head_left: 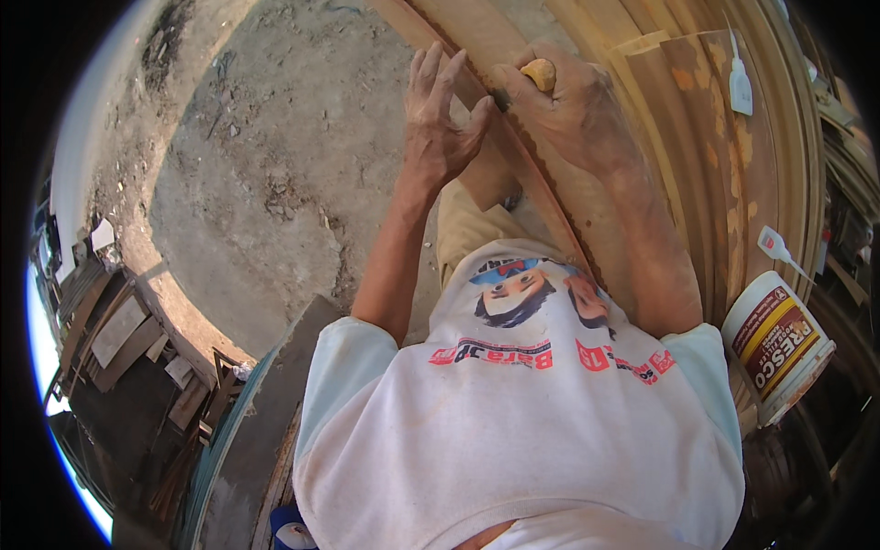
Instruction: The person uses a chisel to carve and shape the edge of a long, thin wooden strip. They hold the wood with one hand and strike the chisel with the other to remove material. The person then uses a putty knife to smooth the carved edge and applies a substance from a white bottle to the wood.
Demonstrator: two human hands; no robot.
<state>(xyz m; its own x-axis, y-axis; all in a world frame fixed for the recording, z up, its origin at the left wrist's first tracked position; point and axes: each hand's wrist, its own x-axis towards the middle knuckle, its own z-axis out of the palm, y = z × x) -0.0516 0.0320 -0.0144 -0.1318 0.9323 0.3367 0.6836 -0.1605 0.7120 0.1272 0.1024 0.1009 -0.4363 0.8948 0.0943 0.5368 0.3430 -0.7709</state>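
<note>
My right hand [587, 115] is closed in a fist around a tool with a rounded, yellow-brown wooden handle end [540, 74]; its working end is hidden beneath the fist, so its exact kind does not show. The fist is over a long wooden board [541, 188] that slants away from my lap. To its left, my left hand [438, 124] has its fingers stretched and spread, with the fingertips and thumb at the board's reddish-brown left edge. Dark brown crumbs or stains run along the board beside that edge.
Several long planks [683, 183] lie to the right, some with orange-brown patches. Two white nozzle bottles [741, 89] rest on them. A white tub [775, 344] with a maroon and yellow label stands at the right. Wood scraps [124, 335] are piled at the left, beyond dusty ground [275, 147].
</note>
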